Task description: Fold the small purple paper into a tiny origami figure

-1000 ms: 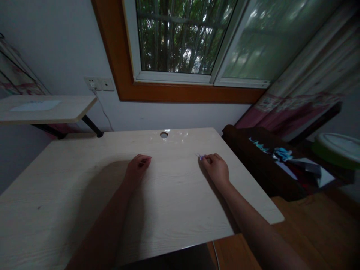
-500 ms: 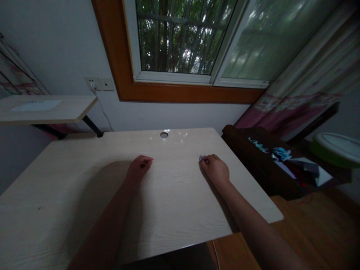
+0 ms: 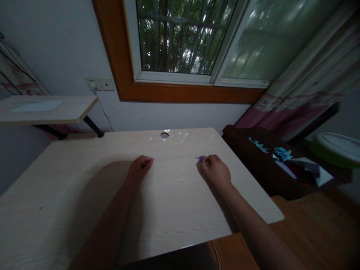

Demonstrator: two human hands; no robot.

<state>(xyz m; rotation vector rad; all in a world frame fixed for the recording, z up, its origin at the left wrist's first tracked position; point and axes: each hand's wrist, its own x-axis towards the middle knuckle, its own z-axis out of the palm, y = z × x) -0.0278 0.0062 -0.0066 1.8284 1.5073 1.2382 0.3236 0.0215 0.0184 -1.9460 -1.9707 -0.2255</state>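
Observation:
My right hand (image 3: 216, 168) is closed in a pinch near the right side of the pale wood-grain desk (image 3: 174, 210). Between its thumb and fingertips is a small purplish object (image 3: 200, 158), with a thin strand sticking out to the left; its exact kind is too small to make out. To the left, my left hand (image 3: 139, 167) rests low over the desk, its fingertips pressed together. Whatever they may hold does not show.
A round cable hole (image 3: 164, 135) lies near the desk's back edge. At the back left stands a raised shelf (image 3: 84, 108) with a paper sheet. Beyond the right edge, dark furniture (image 3: 244, 150) bears crumpled blue pieces (image 3: 282, 153) and a green tub (image 3: 334, 152).
The small purplish object has turned in my right fingers, so its thin strand points more to the left. My left hand has hardly moved.

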